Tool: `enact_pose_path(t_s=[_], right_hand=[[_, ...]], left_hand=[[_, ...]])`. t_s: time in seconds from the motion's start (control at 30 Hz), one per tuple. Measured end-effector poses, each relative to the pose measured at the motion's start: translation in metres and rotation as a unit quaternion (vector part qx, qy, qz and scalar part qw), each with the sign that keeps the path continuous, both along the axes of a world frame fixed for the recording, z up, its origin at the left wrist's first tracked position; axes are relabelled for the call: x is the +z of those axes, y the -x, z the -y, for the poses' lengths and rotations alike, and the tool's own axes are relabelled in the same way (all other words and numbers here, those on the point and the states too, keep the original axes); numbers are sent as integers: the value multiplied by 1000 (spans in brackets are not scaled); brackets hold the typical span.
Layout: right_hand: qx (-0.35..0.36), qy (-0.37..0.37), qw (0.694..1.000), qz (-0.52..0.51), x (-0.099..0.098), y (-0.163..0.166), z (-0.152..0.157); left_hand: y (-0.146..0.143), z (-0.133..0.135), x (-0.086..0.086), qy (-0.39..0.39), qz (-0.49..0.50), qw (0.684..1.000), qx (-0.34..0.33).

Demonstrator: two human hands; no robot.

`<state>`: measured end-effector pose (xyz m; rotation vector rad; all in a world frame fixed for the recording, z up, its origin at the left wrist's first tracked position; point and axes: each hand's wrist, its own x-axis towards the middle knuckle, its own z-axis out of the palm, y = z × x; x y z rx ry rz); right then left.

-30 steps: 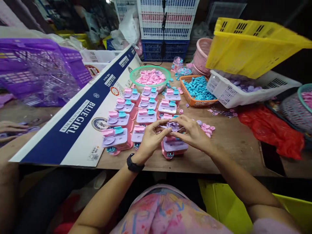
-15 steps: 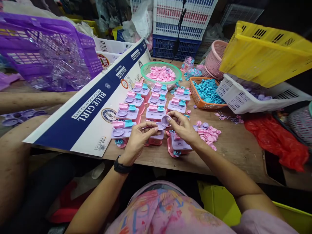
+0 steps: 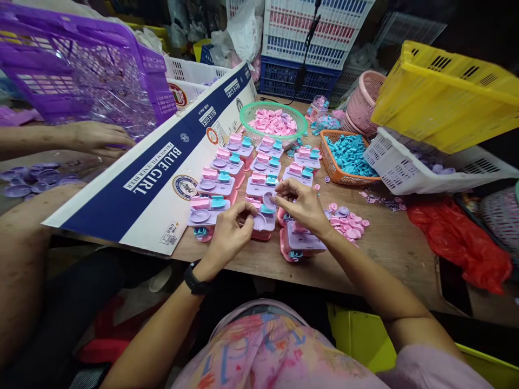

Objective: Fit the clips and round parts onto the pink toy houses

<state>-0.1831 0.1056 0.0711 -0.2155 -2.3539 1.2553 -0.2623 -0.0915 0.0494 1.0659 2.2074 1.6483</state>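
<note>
My left hand (image 3: pixel 230 232) is closed, its fingertips pressing a small lilac round dish (image 3: pixel 258 220) onto a pink and lilac toy unit (image 3: pixel 261 227) at the table's near edge. Just to its right, my right hand (image 3: pixel 302 204) pinches a second small lilac disc (image 3: pixel 268 200) above the same unit. Another toy unit (image 3: pixel 302 244) lies under my right wrist. Several finished units (image 3: pixel 227 173) with pink and blue parts stand in rows behind.
A flattened "Blue Girl" carton (image 3: pixel 162 173) lies to the left. Another person's hand (image 3: pixel 97 138) rests by a purple crate (image 3: pixel 77 70). Behind are a green bowl (image 3: pixel 247 111) of pink parts, an orange basket (image 3: pixel 329 167) of blue parts, a white basket (image 3: pixel 405 173), a yellow crate (image 3: pixel 441 102) and loose pink discs (image 3: pixel 348 221).
Both hands dropped from in front of me onto the near toy unit, my left pressing a lilac dish onto it. The view shifted right; another person's hand appeared at left.
</note>
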Motion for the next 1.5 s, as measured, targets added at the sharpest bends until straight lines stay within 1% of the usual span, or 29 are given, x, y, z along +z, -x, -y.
enact_pose_path(t_s=[0.07,0.13,0.2,0.27,0.33,0.4,0.47,0.53,0.6,0.67,0.73,0.83,0.97,1.07,1.2,1.3,1.4,1.5], right_hand=[[13,-56,998,26,2,14,-10],[28,-131,989,62,2,33,-17],[38,-214,972,95,0,53,-20],[46,-298,946,123,-5,72,-18],[62,-370,915,148,-10,85,-15],[81,-416,890,171,-13,93,-13],[91,-442,873,185,-14,95,-12],[86,-452,869,185,-12,91,-12],[70,-445,877,167,-9,85,-13],[74,-430,889,140,-7,77,-13],[106,-421,892,123,-7,71,-15],[162,-421,884,120,-13,71,-20],[201,-417,879,117,-25,83,-28],[203,-407,882,122,-29,91,-29],[184,-399,888,137,-28,91,-27],[177,-407,882,161,-27,86,-26],[205,-404,877,161,-26,85,-26],[229,-392,877,156,-23,89,-28]], left_hand=[[11,5,5,36,-113,993,-12],[28,7,11,75,-221,972,-35],[46,6,19,116,-296,945,-72],[64,1,26,161,-339,920,-117],[79,-5,30,213,-357,895,-160],[91,-12,32,258,-360,875,-197],[100,-17,29,277,-355,864,-227],[108,-22,23,278,-351,861,-242],[113,-25,16,276,-354,860,-243],[116,-27,10,277,-359,859,-239],[118,-27,6,280,-361,857,-237],[120,-27,2,283,-367,853,-238],[123,-27,-1,276,-377,851,-241],[124,-27,1,278,-378,850,-238],[123,-27,3,282,-373,852,-235],[124,-25,-3,261,-377,856,-241],[125,-25,-11,246,-373,862,-240],[125,-27,-11,246,-358,869,-237]])
